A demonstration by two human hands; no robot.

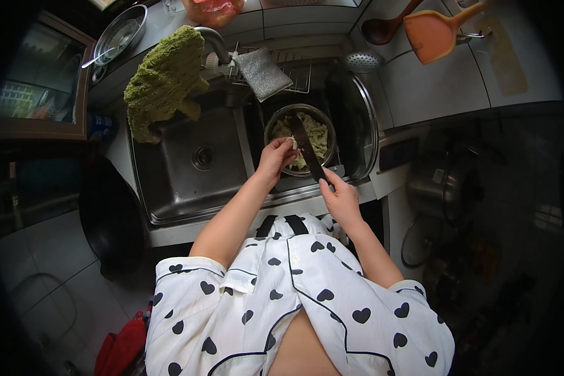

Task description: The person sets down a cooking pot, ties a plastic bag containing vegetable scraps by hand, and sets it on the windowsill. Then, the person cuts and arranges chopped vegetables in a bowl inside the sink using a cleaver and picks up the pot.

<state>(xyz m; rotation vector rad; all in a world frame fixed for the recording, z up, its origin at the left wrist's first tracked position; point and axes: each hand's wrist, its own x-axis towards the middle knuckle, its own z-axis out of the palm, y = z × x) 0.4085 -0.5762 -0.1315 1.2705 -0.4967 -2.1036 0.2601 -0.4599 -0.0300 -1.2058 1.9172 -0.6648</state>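
My right hand point(341, 195) is wrapped round the handle of a kitchen knife point(306, 148), its long dark blade slanting up and left across a metal bowl point(329, 120). Close beside the blade, my left hand point(276, 160) is closed, with a small pale vegetable piece point(292, 143) between thumb and fingers. Inside the bowl lie many pale green-yellow cut vegetable pieces point(316, 133). The bowl stands in the right basin of a steel sink point(365, 103), below both hands.
A green towel point(163, 81) hangs over the faucet point(214, 42) and the left basin point(194, 188). A grey scrubbing pad point(263, 74) rests on a wire rack behind the bowl. An orange spatula point(430, 36) and a ladle point(379, 30) hang at upper right. A wok point(109, 216) is at left.
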